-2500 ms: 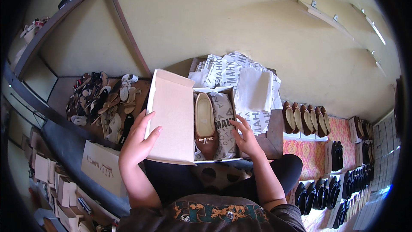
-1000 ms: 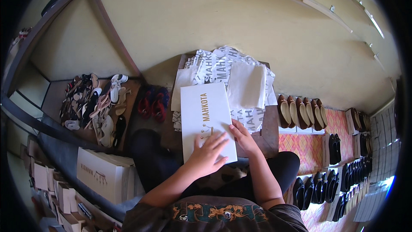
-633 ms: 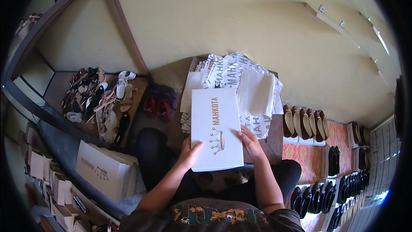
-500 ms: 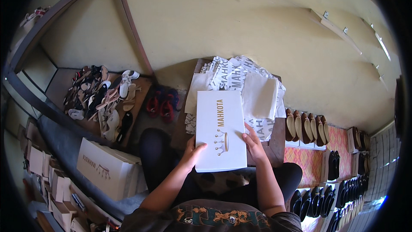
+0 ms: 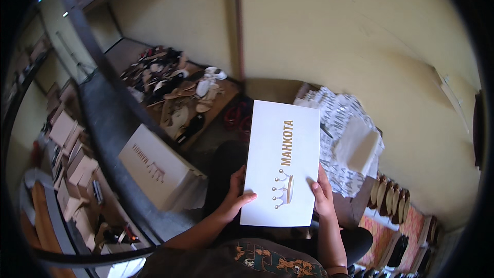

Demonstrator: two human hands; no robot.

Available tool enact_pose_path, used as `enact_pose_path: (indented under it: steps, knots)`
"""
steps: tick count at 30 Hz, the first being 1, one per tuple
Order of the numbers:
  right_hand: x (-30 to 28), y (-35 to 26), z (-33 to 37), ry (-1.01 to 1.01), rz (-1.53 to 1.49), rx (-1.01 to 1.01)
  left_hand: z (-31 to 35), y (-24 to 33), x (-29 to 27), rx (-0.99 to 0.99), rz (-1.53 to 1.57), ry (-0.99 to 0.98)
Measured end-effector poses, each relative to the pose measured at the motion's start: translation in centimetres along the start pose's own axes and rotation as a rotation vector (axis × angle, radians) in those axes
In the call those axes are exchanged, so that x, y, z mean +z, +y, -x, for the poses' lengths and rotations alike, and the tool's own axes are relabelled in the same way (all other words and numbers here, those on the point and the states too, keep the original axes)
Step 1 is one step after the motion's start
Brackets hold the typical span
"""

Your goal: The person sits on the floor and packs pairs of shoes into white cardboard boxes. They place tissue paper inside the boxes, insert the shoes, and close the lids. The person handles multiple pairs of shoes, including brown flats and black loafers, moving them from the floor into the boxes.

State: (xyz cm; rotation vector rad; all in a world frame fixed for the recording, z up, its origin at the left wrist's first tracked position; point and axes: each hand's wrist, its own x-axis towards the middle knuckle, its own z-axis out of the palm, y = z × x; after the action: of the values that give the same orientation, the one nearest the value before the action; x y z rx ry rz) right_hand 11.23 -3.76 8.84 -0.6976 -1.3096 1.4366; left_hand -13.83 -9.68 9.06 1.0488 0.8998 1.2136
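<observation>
Left hand (image 5: 235, 199) and right hand (image 5: 324, 198) pinch opposite long edges of a closed white rectangular cardboard box (image 5: 267, 154), thumbs on top, where even, gentle pressure should avoid dents, in front of grey-printed white paper sheets (image 5: 346, 184) on a brown bench (image 5: 355, 208).

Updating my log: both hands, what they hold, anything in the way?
Left hand and right hand gripping opposite long sides of white rectangular cardboard box. Box closed. Nothing visible blocking it; grey-printed white paper sheets behind, rightward.
</observation>
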Motion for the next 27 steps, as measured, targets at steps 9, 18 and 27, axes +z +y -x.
enact_pose_path:
  steps: [9, 18, 27]
  knots:
    - [12.1, -2.0, -7.5, -0.512, 0.121, -0.085, 11.8, -0.2, -4.2, 0.134, 0.123, 0.486]
    - [25.8, 1.7, -10.1, -0.887, 0.024, 0.132, 16.8, 4.0, -10.3, 0.501, 0.267, 0.972]
    - [26.1, 3.6, -9.7, -1.008, -0.014, 0.197, 15.7, 6.7, -15.1, 0.343, 0.217, 1.127]
